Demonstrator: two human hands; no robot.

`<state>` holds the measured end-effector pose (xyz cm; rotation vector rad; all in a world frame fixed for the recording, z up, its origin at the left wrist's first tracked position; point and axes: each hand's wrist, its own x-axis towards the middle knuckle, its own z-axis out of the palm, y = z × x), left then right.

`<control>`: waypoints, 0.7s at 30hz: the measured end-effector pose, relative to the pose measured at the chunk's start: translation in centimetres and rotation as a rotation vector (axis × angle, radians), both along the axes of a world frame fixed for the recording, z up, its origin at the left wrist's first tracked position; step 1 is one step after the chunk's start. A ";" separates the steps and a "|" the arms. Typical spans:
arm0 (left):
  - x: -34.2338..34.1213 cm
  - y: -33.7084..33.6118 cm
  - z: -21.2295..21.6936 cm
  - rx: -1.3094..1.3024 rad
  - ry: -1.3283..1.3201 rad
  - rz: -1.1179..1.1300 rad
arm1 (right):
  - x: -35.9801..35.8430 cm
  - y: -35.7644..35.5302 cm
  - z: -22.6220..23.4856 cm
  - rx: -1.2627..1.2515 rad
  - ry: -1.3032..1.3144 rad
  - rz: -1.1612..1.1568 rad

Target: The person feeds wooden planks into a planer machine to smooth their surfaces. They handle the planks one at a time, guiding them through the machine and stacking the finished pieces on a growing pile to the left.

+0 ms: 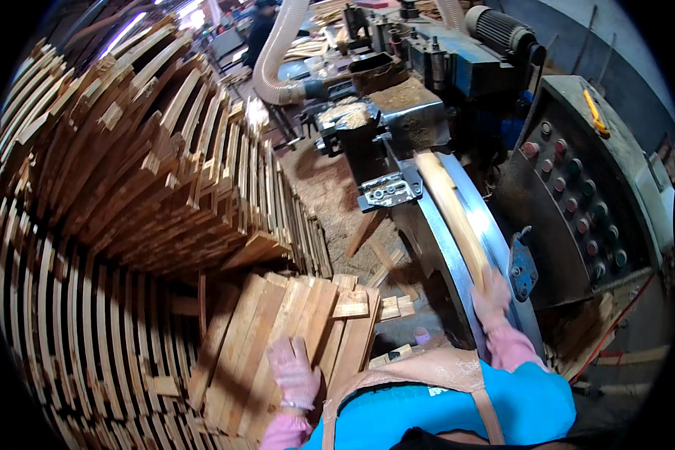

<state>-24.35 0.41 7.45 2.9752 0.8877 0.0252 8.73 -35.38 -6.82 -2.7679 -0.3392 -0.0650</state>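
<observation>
My left hand [294, 371] lies with its fingers stretched out on a stack of pale wooden boards [259, 330], just left of my body. My right hand [492, 298] is closed round the near end of a long, slightly curved wooden slat [453, 206]. The slat rests on a curved shiny metal bed [481, 202], and its far end goes into the woodworking machine [416, 124], where that end is hidden. A black metal bracket [390, 187] stands beside the slat's left edge. A blue metal block [523, 266] sits right of my right hand.
Tall stacks of curved wooden pieces [120, 150] rise along the left. A control panel [570, 195] with several buttons stands at the right, a yellow cutter [595, 111] on top. A ribbed dust hose [277, 60] hangs at the back. Offcuts [386, 262] lie on the dusty floor.
</observation>
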 end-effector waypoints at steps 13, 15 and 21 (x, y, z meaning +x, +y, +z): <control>-0.2 0.7 -0.1 -0.187 -0.027 0.107 | 8.5 3.0 -0.9 0.010 -0.246 0.258; 1.4 1.4 1.1 -0.261 -0.112 0.130 | 11.7 6.5 -0.8 -0.001 -0.176 0.318; 18.3 4.0 4.8 -0.705 -0.761 -0.052 | 17.0 11.3 -0.6 -0.025 -0.188 0.254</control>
